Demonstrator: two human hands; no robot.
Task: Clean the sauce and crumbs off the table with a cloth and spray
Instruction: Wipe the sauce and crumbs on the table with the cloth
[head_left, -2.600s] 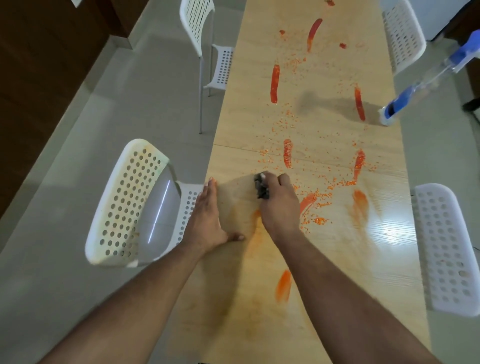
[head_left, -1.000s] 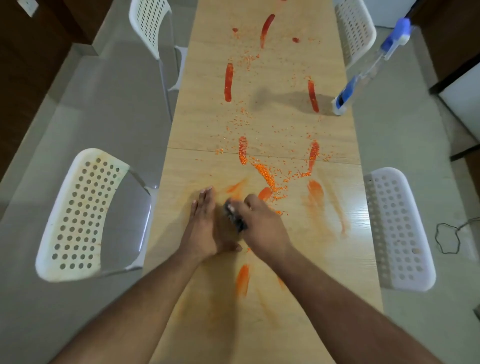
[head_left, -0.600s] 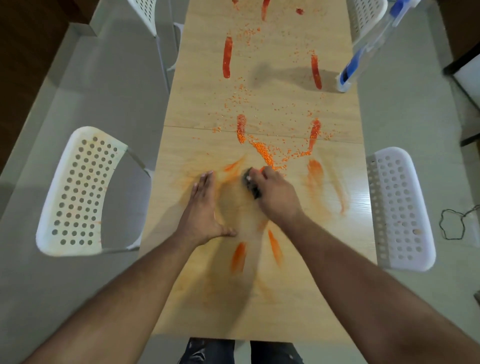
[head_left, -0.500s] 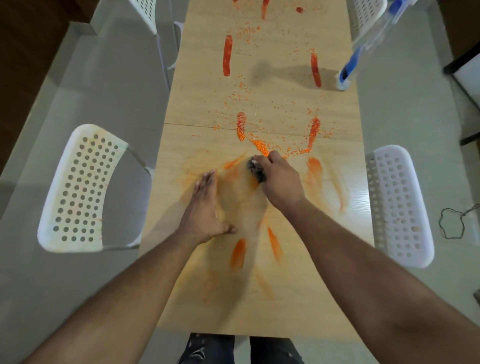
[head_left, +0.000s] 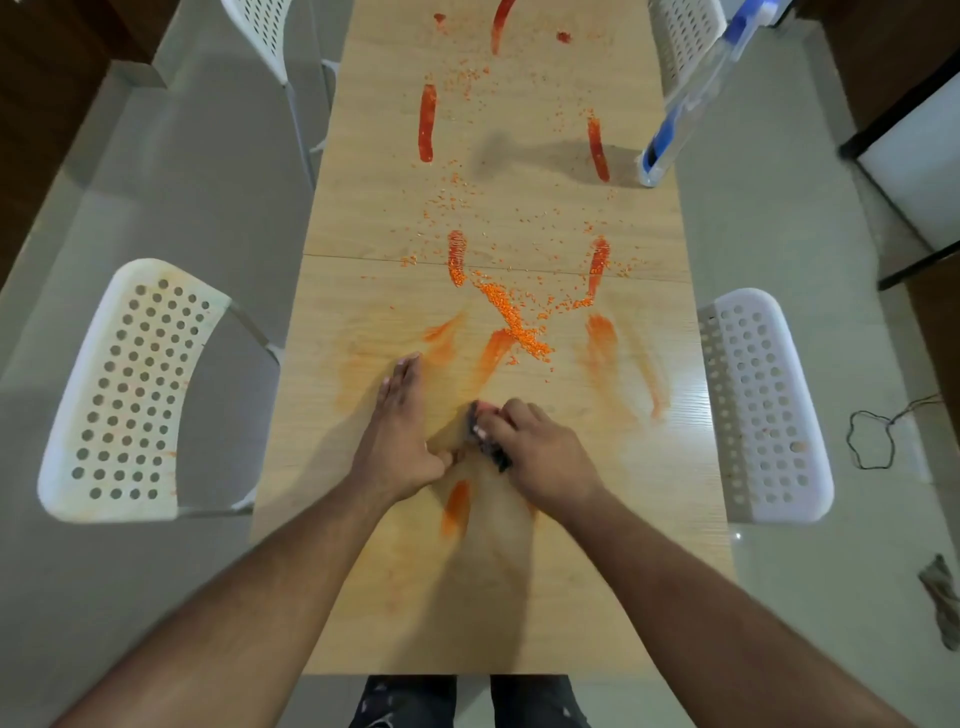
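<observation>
While the left hand (head_left: 397, 436) lies flat on the wooden table (head_left: 597, 571), fingers straight and together, thumb spread toward the other hand, the right hand (head_left: 540, 452) grips a small dark cloth (head_left: 485, 441) bunched under its curled fingers and pressed against the tabletop just beside the left thumb. Head view: both forearms enter from the bottom edge and meet near the middle of the near table section. A short red sauce streak (head_left: 456, 506) lies directly below the two hands. Ahead of the hands, pale orange smears (head_left: 602, 338) fan across the wood, and a dense line of orange crumbs (head_left: 511, 322) runs diagonally just beyond them. Farther up, beyond the seam between table sections, several red sauce stripes (head_left: 427, 122) stand well apart, with loose crumbs scattered between them. A clear spray bottle (head_left: 691, 104) with blue parts stands at the right table edge, far from both hands. White perforated chairs (head_left: 130, 395) flank the table on both sides. A crumpled rag (head_left: 940, 592) lies on the floor at lower right, and a thin cable (head_left: 878, 436) lies on the floor beyond the right chair.
</observation>
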